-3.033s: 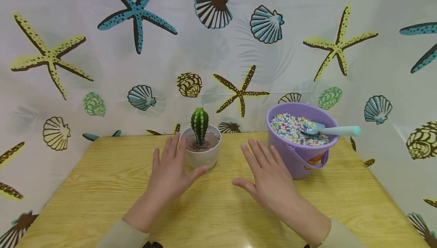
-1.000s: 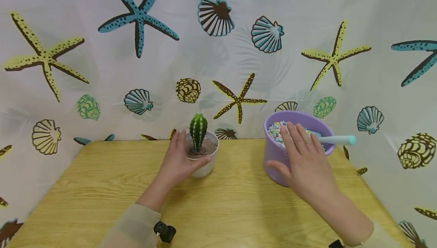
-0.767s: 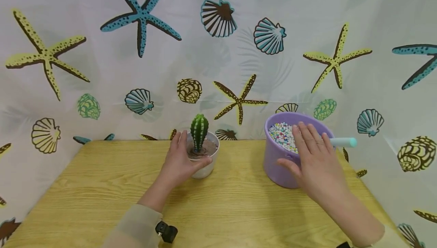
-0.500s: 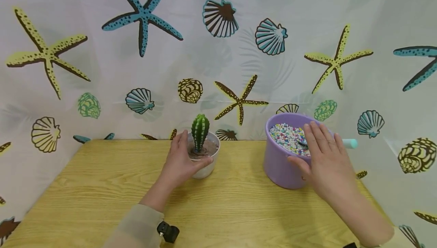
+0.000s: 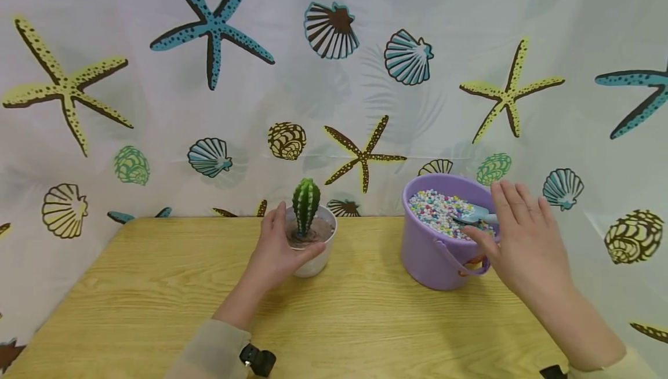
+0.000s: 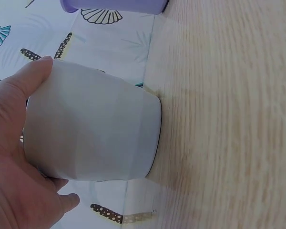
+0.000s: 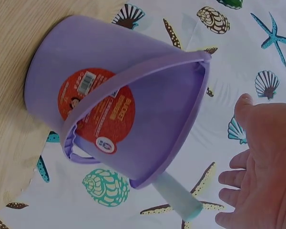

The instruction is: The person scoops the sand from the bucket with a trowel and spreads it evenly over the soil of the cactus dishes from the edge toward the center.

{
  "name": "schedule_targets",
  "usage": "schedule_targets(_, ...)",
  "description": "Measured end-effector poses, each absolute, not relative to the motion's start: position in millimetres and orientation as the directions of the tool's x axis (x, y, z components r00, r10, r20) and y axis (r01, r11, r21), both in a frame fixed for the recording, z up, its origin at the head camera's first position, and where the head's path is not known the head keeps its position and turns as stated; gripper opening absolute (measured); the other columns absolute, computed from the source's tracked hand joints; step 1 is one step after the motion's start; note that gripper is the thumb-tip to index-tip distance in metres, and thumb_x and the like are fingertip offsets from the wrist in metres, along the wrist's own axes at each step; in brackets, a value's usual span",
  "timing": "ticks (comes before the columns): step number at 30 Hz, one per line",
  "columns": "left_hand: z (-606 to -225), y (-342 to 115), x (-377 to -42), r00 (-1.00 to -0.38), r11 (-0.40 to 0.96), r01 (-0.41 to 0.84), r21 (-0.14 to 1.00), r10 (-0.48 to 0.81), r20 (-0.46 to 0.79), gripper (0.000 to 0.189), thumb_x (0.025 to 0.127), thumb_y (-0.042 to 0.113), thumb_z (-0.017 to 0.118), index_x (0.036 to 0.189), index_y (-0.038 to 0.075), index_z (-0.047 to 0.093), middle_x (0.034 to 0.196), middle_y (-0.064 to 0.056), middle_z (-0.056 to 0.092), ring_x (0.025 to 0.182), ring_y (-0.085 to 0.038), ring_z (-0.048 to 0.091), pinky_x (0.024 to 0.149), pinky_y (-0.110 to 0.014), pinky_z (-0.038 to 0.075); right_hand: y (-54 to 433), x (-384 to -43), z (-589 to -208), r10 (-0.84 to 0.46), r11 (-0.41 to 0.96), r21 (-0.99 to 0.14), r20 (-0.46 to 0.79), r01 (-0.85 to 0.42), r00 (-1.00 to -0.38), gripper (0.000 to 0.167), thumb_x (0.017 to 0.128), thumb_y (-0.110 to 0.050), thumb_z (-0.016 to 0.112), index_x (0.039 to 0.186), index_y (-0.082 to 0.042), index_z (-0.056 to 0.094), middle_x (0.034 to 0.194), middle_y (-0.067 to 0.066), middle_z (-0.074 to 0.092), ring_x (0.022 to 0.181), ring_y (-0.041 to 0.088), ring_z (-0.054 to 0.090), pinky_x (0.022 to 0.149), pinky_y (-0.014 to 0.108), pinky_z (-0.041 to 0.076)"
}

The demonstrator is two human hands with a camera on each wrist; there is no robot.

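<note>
My left hand [image 5: 271, 254] grips a white flowerpot [image 5: 313, 267] by its upper part, thumb on the near side and fingers on the far side. A green ribbed cactus [image 5: 306, 205] stands upright in brownish soil in it. In the left wrist view the pot's base is right at the tabletop. My right hand [image 5: 532, 251] is held at the right rim of a purple bucket [image 5: 425, 257], fingers straight and thumb spread. A light-blue toy shovel [image 5: 472, 215] lies in the bucket; its handle [image 7: 178, 195] juts out over the rim, a little apart from my right fingers.
Small multicoloured beads [image 5: 435, 211] fill the bucket, whose purple handle [image 5: 459, 263] hangs down in front. Both containers stand on a wood-grain table [image 5: 344, 321]. A white cloth [image 5: 235, 106] printed with starfish and shells hangs close behind and at the sides.
My left hand has come forward and to the right onto the flowerpot. My right hand has passed over the bucket and moved right, uncovering the beads and the shovel's blade.
</note>
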State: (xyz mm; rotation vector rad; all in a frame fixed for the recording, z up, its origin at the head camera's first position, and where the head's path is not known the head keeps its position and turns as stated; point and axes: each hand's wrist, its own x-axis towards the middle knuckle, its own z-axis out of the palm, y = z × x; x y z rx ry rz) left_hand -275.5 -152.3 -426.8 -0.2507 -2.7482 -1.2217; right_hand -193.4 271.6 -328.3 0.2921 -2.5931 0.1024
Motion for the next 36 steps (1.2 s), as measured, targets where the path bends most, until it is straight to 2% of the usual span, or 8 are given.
schedule_targets(7, -428.9, -149.0, -272.1, -0.979, 0.643, 0.202, 0.739, 0.112, 0.17, 0.13, 0.093, 0.06, 0.085, 0.177, 0.006, 0.001, 0.178, -0.03, 0.008, 0.157, -0.056, 0.032, 0.119, -0.072, 0.04, 288.1, -193.9, -325.3, -0.155, 0.98, -0.031, 0.494, -0.195, -0.856, 0.092, 0.111, -0.05, 0.065, 0.172, 0.005, 0.023, 0.173, 0.033, 0.03, 0.162, 0.054, 0.022, 0.133, 0.067, 0.004)
schedule_targets(13, -430.8, -146.9, -268.5, -0.979, 0.633, 0.201, 0.748, 0.117, 0.164, 0.13, 0.093, 0.059, 0.086, 0.178, 0.009, 0.002, 0.179, -0.028, 0.006, 0.153, -0.057, 0.038, 0.117, -0.071, 0.043, 299.1, -196.7, -325.7, -0.129, 0.982, -0.054, 0.495, -0.179, -0.859, 0.09, 0.112, -0.05, 0.063, 0.171, 0.008, 0.026, 0.171, 0.035, 0.031, 0.161, 0.055, 0.023, 0.133, 0.067, 0.005)
schedule_targets(22, -429.0, -142.9, -264.3, -0.975, 0.61, 0.223, 0.76, 0.145, 0.169, 0.129, 0.093, 0.058, 0.087, 0.178, 0.008, 0.003, 0.179, -0.028, 0.005, 0.153, -0.057, 0.038, 0.117, -0.071, 0.043, 309.7, -202.5, -326.7, -0.094, 0.987, -0.074, 0.472, -0.145, -0.877, 0.092, 0.113, -0.056, 0.058, 0.17, 0.008, 0.025, 0.171, 0.037, 0.031, 0.16, 0.056, 0.023, 0.134, 0.064, 0.003)
schedule_targets(36, -433.1, -135.6, -260.9, -0.973, 0.594, 0.227, 0.772, 0.171, 0.155, 0.133, 0.089, 0.06, 0.09, 0.178, 0.01, 0.005, 0.18, -0.025, 0.007, 0.156, -0.054, 0.035, 0.119, -0.071, 0.041, 313.4, -207.1, -330.9, -0.06, 0.987, -0.108, 0.428, -0.117, -0.902, 0.093, 0.112, -0.059, 0.057, 0.165, 0.013, 0.032, 0.163, 0.041, 0.038, 0.148, 0.065, 0.034, 0.123, 0.074, 0.026)
